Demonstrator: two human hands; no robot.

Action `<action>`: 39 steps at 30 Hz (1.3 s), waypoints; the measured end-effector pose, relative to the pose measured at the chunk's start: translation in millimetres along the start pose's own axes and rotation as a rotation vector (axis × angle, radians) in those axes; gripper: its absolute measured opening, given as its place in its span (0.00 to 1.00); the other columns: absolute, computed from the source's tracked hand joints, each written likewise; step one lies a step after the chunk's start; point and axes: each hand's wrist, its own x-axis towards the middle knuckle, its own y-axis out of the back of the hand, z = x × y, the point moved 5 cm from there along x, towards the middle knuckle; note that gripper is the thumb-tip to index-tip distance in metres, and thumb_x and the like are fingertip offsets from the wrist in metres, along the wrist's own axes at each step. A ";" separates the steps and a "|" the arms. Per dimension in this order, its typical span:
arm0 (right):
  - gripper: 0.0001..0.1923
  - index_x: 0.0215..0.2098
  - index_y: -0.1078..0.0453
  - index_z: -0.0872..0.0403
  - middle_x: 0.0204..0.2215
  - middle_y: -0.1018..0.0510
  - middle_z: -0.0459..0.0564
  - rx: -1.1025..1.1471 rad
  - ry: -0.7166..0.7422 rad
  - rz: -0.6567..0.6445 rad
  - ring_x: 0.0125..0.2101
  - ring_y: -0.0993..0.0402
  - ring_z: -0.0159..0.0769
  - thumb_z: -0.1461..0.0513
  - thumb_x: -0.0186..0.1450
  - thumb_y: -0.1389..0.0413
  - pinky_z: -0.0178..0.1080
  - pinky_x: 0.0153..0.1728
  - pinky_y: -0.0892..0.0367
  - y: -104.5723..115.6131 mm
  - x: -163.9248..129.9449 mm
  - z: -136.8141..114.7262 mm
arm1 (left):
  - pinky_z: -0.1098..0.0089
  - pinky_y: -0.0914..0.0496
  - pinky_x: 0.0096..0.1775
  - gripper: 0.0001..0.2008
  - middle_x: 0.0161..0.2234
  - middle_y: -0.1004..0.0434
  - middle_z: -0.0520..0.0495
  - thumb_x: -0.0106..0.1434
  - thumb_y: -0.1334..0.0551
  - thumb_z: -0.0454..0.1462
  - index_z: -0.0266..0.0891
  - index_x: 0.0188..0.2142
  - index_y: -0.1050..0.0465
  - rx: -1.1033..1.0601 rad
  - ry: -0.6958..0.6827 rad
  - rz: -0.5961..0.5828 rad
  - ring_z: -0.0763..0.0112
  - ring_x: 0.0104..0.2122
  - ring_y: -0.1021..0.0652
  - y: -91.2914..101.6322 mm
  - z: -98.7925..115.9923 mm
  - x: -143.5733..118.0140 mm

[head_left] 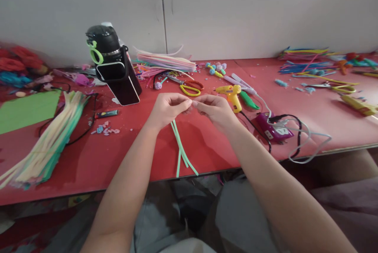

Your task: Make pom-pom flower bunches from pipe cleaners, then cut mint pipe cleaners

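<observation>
My left hand point(170, 108) and my right hand point(215, 110) meet above the red table, thumbs and forefingers pinched together tip to tip. Whatever lies between the fingertips is too small or too hidden to make out. Several mint-green pipe cleaners point(180, 146) run from beneath my left hand toward the table's front edge, crossing near their lower ends. Their upper ends are hidden by that hand, so I cannot tell whether it grips them. Just beyond my fingers lie scissors point(191, 88) with yellow and red handles. A yellow glue gun point(233, 96) stands beyond my right hand.
A black bottle point(103, 40) with a phone point(124, 87) against it stands back left. Bundled cream and green pipe cleaners point(56, 135) lie at left, pastel ones point(165, 63) at the back. At right are a purple power strip point(273, 129) with cords and more scissors point(342, 87).
</observation>
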 end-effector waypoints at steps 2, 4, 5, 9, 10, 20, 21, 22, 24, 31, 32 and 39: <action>0.13 0.31 0.20 0.53 0.25 0.22 0.45 0.002 -0.002 0.010 0.26 0.34 0.29 0.53 0.54 0.28 0.36 0.30 0.39 -0.1 -0.2 0.6 | 0.69 0.23 0.34 0.08 0.27 0.17 0.46 0.60 0.31 0.40 0.36 0.31 0.18 0.016 -0.010 -0.008 0.69 0.28 0.18 1.0 -2.3 0.5; 0.13 0.30 0.20 0.53 0.25 0.23 0.45 0.012 -0.007 0.018 0.25 0.35 0.28 0.54 0.54 0.28 0.36 0.30 0.40 -0.7 -0.5 1.6 | 0.69 0.23 0.34 0.09 0.27 0.17 0.46 0.60 0.32 0.40 0.36 0.31 0.18 0.023 -0.011 -0.012 0.69 0.28 0.18 2.0 -3.9 0.8; 0.13 0.30 0.20 0.53 0.24 0.23 0.44 0.016 -0.009 0.021 0.25 0.35 0.28 0.54 0.54 0.28 0.36 0.30 0.40 -1.1 -0.6 2.2 | 0.69 0.23 0.34 0.09 0.27 0.17 0.46 0.60 0.32 0.40 0.36 0.32 0.18 0.024 -0.013 -0.013 0.69 0.28 0.18 2.3 -4.4 1.0; 0.14 0.30 0.21 0.53 0.24 0.23 0.44 0.015 -0.012 0.022 0.25 0.36 0.27 0.52 0.55 0.29 0.36 0.29 0.41 -2.6 -1.1 4.0 | 0.69 0.23 0.34 0.08 0.27 0.17 0.46 0.61 0.33 0.39 0.36 0.32 0.18 0.029 -0.022 -0.015 0.69 0.28 0.18 2.0 -4.9 1.6; 0.14 0.30 0.21 0.54 0.24 0.23 0.44 0.017 -0.014 0.020 0.25 0.36 0.27 0.52 0.55 0.29 0.36 0.29 0.41 -2.9 -1.3 3.9 | 0.70 0.23 0.34 0.08 0.27 0.17 0.47 0.61 0.33 0.39 0.36 0.32 0.18 0.025 -0.024 -0.013 0.70 0.28 0.18 1.7 -4.5 1.8; 0.14 0.30 0.22 0.53 0.27 0.28 0.43 0.348 -0.115 0.012 0.27 0.35 0.26 0.54 0.53 0.28 0.33 0.30 0.37 -3.0 -0.8 -7.9 | 0.67 0.22 0.38 0.14 0.31 0.17 0.45 0.59 0.29 0.47 0.38 0.35 0.18 -0.379 0.056 -0.019 0.69 0.31 0.18 1.4 3.5 -1.1; 0.13 0.31 0.21 0.53 0.28 0.28 0.43 0.367 -0.118 0.002 0.27 0.34 0.26 0.54 0.54 0.29 0.33 0.30 0.36 -2.8 -0.6 -8.9 | 0.66 0.23 0.38 0.15 0.31 0.17 0.45 0.59 0.29 0.48 0.38 0.36 0.18 -0.416 0.068 -0.039 0.68 0.31 0.18 0.8 4.3 -1.9; 0.12 0.32 0.21 0.53 0.28 0.28 0.43 0.383 -0.121 -0.008 0.27 0.34 0.26 0.55 0.54 0.30 0.32 0.30 0.36 -2.7 -0.4 -9.6 | 0.66 0.23 0.38 0.15 0.31 0.18 0.45 0.59 0.29 0.48 0.38 0.36 0.18 -0.442 0.074 -0.055 0.68 0.31 0.18 0.4 5.1 -2.6; 0.11 0.32 0.20 0.52 0.29 0.28 0.43 0.405 -0.137 -0.031 0.28 0.34 0.26 0.55 0.55 0.31 0.32 0.31 0.35 -3.2 -0.6 -10.2 | 0.66 0.23 0.38 0.14 0.31 0.18 0.45 0.60 0.30 0.47 0.38 0.36 0.17 -0.473 0.073 -0.075 0.67 0.31 0.19 -0.2 6.6 -3.7; 0.13 0.30 0.21 0.53 0.28 0.25 0.45 0.232 -0.035 0.008 0.27 0.33 0.28 0.52 0.56 0.31 0.35 0.30 0.36 -5.0 -2.2 -11.3 | 0.65 0.24 0.38 0.17 0.31 0.18 0.43 0.60 0.31 0.49 0.37 0.38 0.16 -0.452 0.084 -0.126 0.66 0.31 0.19 -3.7 1.2 -2.0; 0.14 0.30 0.21 0.53 0.27 0.25 0.45 0.151 0.002 0.034 0.26 0.34 0.28 0.51 0.56 0.31 0.36 0.30 0.37 -4.3 -1.8 -11.1 | 0.65 0.24 0.38 0.18 0.31 0.18 0.43 0.60 0.31 0.50 0.37 0.37 0.16 -0.421 0.087 -0.130 0.66 0.31 0.19 -4.2 -0.6 -1.3; 0.12 0.29 0.24 0.53 0.20 0.26 0.44 -0.087 0.091 0.147 0.23 0.33 0.30 0.53 0.58 0.34 0.37 0.28 0.37 3.2 4.1 -9.3 | 0.65 0.25 0.40 0.19 0.33 0.17 0.42 0.61 0.31 0.51 0.36 0.38 0.17 -0.098 0.061 -0.095 0.66 0.33 0.19 -6.2 -4.4 -0.6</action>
